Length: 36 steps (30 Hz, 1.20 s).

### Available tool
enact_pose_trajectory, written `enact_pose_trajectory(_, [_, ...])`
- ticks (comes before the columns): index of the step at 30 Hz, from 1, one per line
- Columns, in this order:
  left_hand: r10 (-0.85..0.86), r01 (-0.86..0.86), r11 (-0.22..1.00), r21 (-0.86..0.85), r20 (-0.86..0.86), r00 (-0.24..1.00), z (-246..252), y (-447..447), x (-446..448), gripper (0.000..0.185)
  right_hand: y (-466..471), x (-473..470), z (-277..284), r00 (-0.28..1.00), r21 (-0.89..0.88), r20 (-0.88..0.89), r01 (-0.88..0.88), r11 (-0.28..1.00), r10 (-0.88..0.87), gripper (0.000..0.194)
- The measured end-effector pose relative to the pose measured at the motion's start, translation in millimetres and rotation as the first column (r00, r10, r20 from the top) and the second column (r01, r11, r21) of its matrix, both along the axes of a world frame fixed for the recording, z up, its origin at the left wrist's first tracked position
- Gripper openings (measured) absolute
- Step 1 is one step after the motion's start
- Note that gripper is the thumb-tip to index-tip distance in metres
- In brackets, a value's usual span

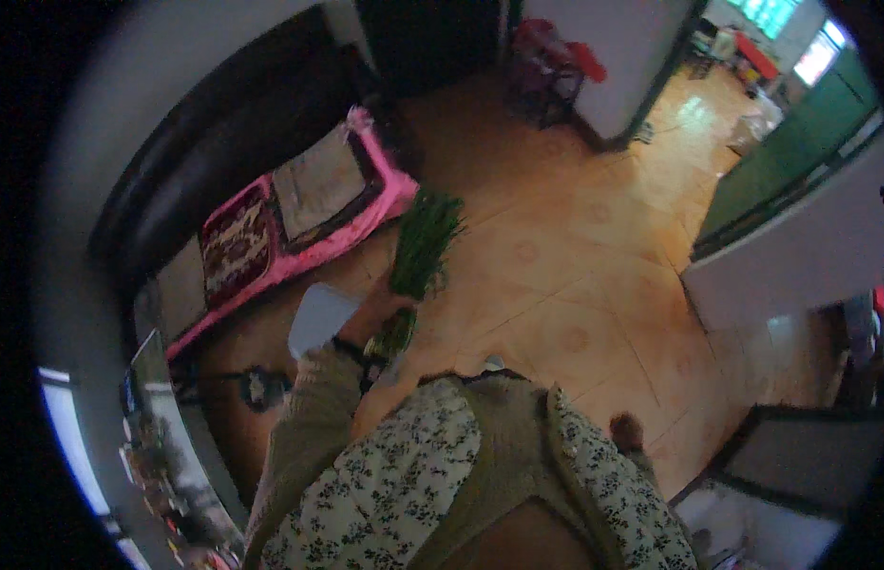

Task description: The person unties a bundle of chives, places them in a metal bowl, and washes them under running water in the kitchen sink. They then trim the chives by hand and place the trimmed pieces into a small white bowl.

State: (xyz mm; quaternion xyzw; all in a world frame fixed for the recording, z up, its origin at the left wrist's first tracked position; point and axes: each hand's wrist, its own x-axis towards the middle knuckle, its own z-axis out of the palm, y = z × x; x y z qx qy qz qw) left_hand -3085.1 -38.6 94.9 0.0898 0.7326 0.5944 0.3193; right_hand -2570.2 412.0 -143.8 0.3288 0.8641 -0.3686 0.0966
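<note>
A bunch of long green leafy vegetables (426, 242) hangs from my left hand (376, 308), which grips it near the pale stem ends. The leaves point away from me, over the tiled floor, close to the corner of the sofa's pink cover. Just left of that wrist a white object (320, 317) shows, its kind unclear. My right hand (625, 431) is low at my right side, beside my floral apron (406, 470). It is small and blurred, so its fingers cannot be made out.
A dark sofa (221, 121) with a pink-edged cover (299, 265) stands at the left. Below it is a cluttered glass-topped table (172, 420). Stacked stools (545, 78) stand by the far wall. At the right are a green door (791, 157) and a dark-edged piece of furniture (805, 456).
</note>
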Motion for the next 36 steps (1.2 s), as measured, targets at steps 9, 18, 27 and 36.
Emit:
enact_pose_trajectory(9, [-0.328,-0.27,0.608,-0.747,-0.545,0.772,-9.9,107.3,-221.8,0.077,136.7,-510.8,116.9,0.779,-0.725,-0.342,0.136,0.675,-0.525,0.01])
enact_pose_trajectory(18, [-0.607,-0.295,0.694,-0.656,-0.754,0.249,7.7,254.0,-483.5,0.075,172.3,-575.8,66.6,0.846,-0.757,-0.228,0.159,0.634,-0.483,0.013])
enact_pose_trajectory(27, [-0.72,-0.123,0.687,-0.717,-0.694,0.023,-2.3,445.3,-665.8,0.05,204.6,-473.9,-37.5,0.89,0.107,0.432,0.108,0.988,-0.144,0.022])
enact_pose_trajectory(36, [-0.687,-0.099,0.726,-0.681,-0.712,-0.142,-16.4,607.3,-816.6,0.058,372.3,-796.9,40.6,0.776,-0.379,-0.298,0.439,0.815,-0.556,0.018])
